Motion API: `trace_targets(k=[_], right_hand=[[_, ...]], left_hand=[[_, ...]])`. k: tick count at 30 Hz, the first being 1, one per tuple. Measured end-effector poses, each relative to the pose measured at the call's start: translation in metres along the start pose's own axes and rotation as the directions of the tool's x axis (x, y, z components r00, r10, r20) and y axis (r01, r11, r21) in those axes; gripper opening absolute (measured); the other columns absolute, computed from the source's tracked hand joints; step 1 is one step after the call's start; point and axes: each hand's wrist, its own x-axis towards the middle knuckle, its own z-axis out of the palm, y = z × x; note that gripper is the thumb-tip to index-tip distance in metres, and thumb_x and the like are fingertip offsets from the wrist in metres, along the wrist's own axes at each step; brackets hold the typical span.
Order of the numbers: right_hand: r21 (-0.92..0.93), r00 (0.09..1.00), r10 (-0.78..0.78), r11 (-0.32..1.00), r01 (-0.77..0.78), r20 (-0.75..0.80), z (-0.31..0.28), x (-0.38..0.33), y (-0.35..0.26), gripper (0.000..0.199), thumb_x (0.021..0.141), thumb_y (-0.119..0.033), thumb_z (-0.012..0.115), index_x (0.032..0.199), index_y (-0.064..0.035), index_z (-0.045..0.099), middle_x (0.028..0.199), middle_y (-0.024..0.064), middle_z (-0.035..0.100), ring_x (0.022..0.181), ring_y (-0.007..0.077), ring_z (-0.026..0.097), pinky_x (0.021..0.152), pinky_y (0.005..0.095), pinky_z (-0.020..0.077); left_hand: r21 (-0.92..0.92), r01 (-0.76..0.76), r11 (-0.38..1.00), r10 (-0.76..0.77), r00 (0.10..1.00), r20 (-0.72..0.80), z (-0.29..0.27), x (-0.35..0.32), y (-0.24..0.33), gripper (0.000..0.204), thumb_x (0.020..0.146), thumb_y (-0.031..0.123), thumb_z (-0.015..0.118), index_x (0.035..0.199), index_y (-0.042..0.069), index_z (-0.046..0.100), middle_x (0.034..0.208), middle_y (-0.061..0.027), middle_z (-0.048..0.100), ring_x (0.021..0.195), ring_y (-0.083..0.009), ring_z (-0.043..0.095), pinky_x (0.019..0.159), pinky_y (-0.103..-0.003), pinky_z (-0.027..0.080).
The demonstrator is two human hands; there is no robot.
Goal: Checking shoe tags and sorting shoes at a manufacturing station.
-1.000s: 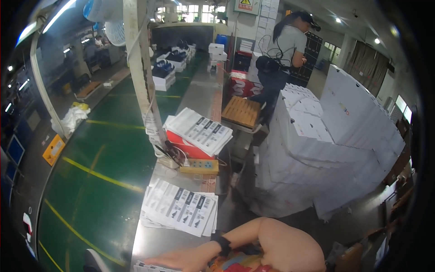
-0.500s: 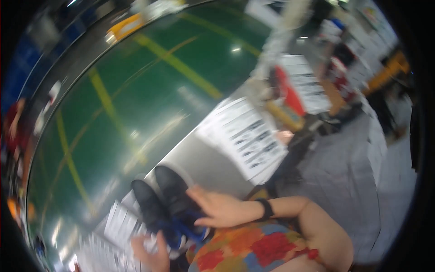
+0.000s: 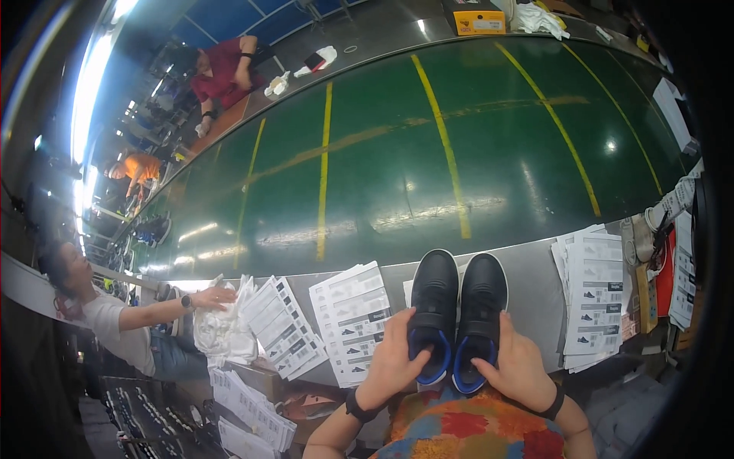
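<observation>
A pair of black sneakers with blue linings stands side by side, toes pointing away from me, on the grey metal ledge (image 3: 527,275) in front of my body. My left hand (image 3: 396,353) grips the left shoe (image 3: 436,289) at its heel end, thumb inside the collar. Around the heel end of the right shoe (image 3: 484,289) my right hand (image 3: 526,369) is closed in the same way, its thumb in the opening. Both shoes have a strap across the top. Their soles are mostly hidden from above.
Beyond the ledge runs a green conveyor belt (image 3: 375,176) with yellow lines. Printed sheets (image 3: 592,298) lie to the right, more sheets (image 3: 350,317) to the left. At left, a co-worker's hand (image 3: 214,297) rests on white cloth (image 3: 223,333). A yellow-orange box (image 3: 479,21) stands across the belt.
The view has swung left, bringing the co-workers into sight. My left hand, blurred near the heels before, now grips the left shoe; my right hand has moved to the right shoe's heel end.
</observation>
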Motion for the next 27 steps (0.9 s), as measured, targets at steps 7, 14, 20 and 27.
trace_targets(k=[7, 14, 20, 27], right_hand=[[0.033, 0.993, -0.034, 0.999, 0.038, -0.115, 0.009, 0.001, 0.007, 0.082, 0.074, -0.019, 0.071, 0.132, 0.0205, 0.030, 0.091, 0.0307, 0.059, 0.075, 0.0430, 0.062, 0.068, 0.0455, 0.0503], [0.026, 0.999, -0.024, 0.999, 0.026, -0.049, -0.003, -0.001, 0.004, 0.080, 0.074, -0.021, 0.073, 0.131, 0.0191, 0.034, 0.121, 0.0388, 0.051, 0.089, 0.0432, 0.063, 0.077, 0.0433, 0.0520], [-0.045, 1.000, -0.030, 0.999, 0.030, -0.005, -0.010, 0.002, 0.001, 0.082, 0.074, -0.026, 0.075, 0.132, 0.0182, 0.035, 0.123, 0.0372, 0.051, 0.091, 0.0406, 0.063, 0.079, 0.0416, 0.0495], [-0.067, 1.000, -0.013, 0.998, 0.013, -0.003, -0.007, 0.000, 0.002, 0.083, 0.075, -0.027, 0.075, 0.132, 0.0181, 0.034, 0.124, 0.0359, 0.051, 0.093, 0.0386, 0.062, 0.082, 0.0415, 0.0482]], left_hand=[[-0.128, 0.128, 0.983, -0.120, 0.990, 0.073, 0.007, -0.006, -0.007, 0.072, 0.076, 0.005, 0.062, 0.142, -0.001, 0.032, 0.103, -0.0260, 0.063, 0.087, -0.0363, 0.065, 0.080, -0.036, 0.051], [-0.063, 0.077, 0.995, -0.071, 0.993, 0.096, 0.001, -0.006, 0.001, 0.072, 0.078, 0.008, 0.064, 0.141, -0.002, 0.032, 0.101, -0.0274, 0.062, 0.086, -0.0402, 0.065, 0.076, -0.040, 0.051], [0.064, -0.016, 0.998, 0.004, 0.982, 0.189, -0.013, 0.002, 0.000, 0.073, 0.081, 0.016, 0.070, 0.139, -0.004, 0.033, 0.125, -0.0301, 0.053, 0.108, -0.0424, 0.058, 0.087, -0.041, 0.050], [0.095, -0.143, 0.985, 0.128, 0.981, 0.148, -0.014, 0.010, 0.007, 0.069, 0.077, 0.017, 0.074, 0.136, -0.001, 0.042, 0.139, -0.0278, 0.041, 0.119, -0.0444, 0.051, 0.096, -0.043, 0.046]])
